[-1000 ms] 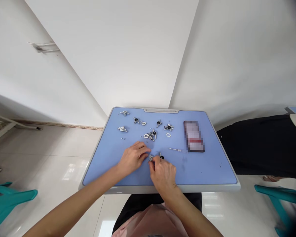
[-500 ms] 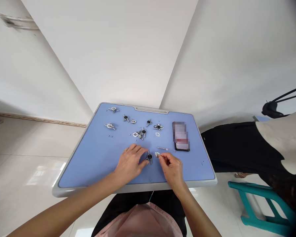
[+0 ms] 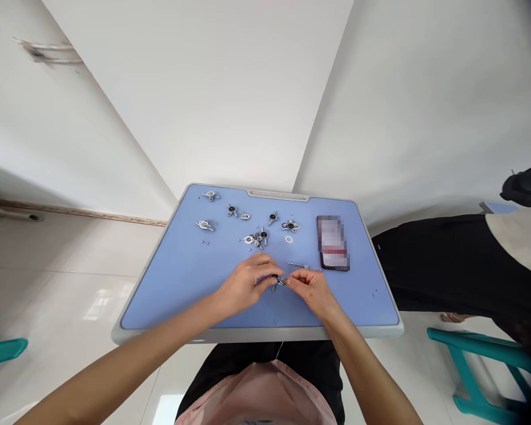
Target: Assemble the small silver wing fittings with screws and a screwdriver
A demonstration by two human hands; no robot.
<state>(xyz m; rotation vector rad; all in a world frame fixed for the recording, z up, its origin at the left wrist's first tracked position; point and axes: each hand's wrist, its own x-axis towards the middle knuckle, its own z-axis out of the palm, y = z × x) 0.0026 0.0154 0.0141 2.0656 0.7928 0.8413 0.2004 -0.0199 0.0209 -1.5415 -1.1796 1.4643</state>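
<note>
On the blue table, my left hand [image 3: 253, 280] has thumb and fingers closed around a small metal fitting with a black round centre [image 3: 274, 288], partly hidden by the fingers. My right hand [image 3: 310, 290] pinches a small oval metal plate [image 3: 281, 282], tilted and right against the fitting. Just beyond the right hand lies a thin screwdriver [image 3: 297, 265], its handle partly covered by the fingers. A cluster of similar fittings and a flat plate [image 3: 248, 239] sits past my left hand. Another oval plate with a hole [image 3: 289, 239] rests farther right.
More metal fittings [image 3: 204, 225] and tiny screws [image 3: 205, 242] are scattered over the table's far half. A phone [image 3: 333, 243] lies at the right. Beyond the table's grey edge [image 3: 398, 330] are a person in black trousers [image 3: 429, 260] and a green stool [image 3: 478, 366].
My hands have come together: the right brought its oval plate left onto the fitting, and the left closed around that fitting. The whole view has shifted slightly.
</note>
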